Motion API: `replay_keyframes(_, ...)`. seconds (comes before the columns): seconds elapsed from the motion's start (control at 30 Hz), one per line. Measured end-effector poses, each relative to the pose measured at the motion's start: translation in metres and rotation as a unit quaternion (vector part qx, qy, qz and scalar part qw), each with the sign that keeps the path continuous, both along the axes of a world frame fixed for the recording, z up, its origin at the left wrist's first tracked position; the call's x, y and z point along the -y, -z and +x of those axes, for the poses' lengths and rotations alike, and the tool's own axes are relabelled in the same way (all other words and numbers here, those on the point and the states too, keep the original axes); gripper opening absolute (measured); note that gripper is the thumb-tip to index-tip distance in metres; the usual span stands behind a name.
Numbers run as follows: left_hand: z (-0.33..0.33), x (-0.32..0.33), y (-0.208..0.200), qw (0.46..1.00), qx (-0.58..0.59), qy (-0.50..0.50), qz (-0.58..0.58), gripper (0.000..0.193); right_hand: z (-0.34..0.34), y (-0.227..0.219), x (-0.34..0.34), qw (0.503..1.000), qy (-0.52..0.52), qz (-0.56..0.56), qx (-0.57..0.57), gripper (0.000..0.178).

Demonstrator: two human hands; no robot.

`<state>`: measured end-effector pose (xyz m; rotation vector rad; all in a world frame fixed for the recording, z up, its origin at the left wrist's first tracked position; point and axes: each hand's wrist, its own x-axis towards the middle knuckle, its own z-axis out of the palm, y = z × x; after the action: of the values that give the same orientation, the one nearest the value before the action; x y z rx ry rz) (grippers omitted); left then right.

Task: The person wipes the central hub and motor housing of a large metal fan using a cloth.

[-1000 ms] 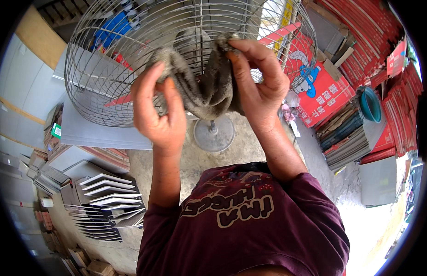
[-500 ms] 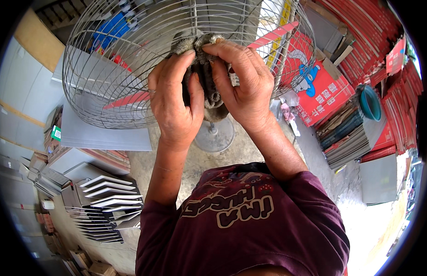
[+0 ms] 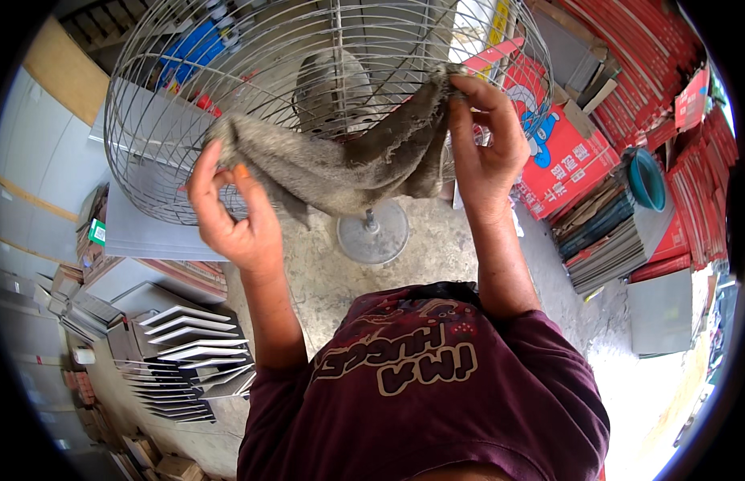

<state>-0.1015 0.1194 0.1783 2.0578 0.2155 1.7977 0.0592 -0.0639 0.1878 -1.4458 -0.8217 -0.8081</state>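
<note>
A dirty grey-brown rag (image 3: 324, 164) hangs stretched between my two hands, sagging in the middle. Its left end is pinched between the thumb and fingers of my left hand (image 3: 232, 208). My right hand (image 3: 489, 144) grips the other end a little higher. Just beyond the rag is a large wire fan cage (image 3: 160, 56), with the grey motor housing (image 3: 332, 84) behind it and a red blade (image 3: 491, 56) showing through the wires. Below the rag, the fan's round grey base (image 3: 372, 234) stands on the floor.
To the right are stacks of red flattened cartons (image 3: 629, 64), a red box with a blue cartoon figure (image 3: 569, 160) and a teal basin (image 3: 646, 179). On the left lie grey boards (image 3: 172, 232) and a fanned stack of white-edged panels (image 3: 192, 337).
My hands have moved apart, the left one to the left and down, the right one to the right. The bunched rag has opened out into a wide strip between them.
</note>
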Motion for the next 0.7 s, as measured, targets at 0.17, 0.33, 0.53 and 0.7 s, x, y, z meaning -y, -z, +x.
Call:
replay_keyframes(0.17,-0.015,-0.011,0.011,0.996,0.027,-0.019,-0.079,0.036,0.011,0.012,0.011,0.999,0.009,0.028,-0.031,0.020)
replay_keyframes(0.33,-0.012,-0.009,0.009,0.996,0.027,0.003,-0.080,0.037,0.012,0.017,0.008,0.996,-0.013,0.067,-0.048,0.020)
replay_keyframes(0.53,0.006,0.005,-0.003,0.999,0.025,0.031,0.011,0.041,-0.002,0.002,-0.008,0.999,-0.009,0.027,0.034,0.024)
replay_keyframes(0.7,0.031,0.037,-0.019,0.995,-0.036,0.051,0.072,0.040,-0.019,-0.014,-0.029,0.993,-0.023,-0.019,0.112,0.029)
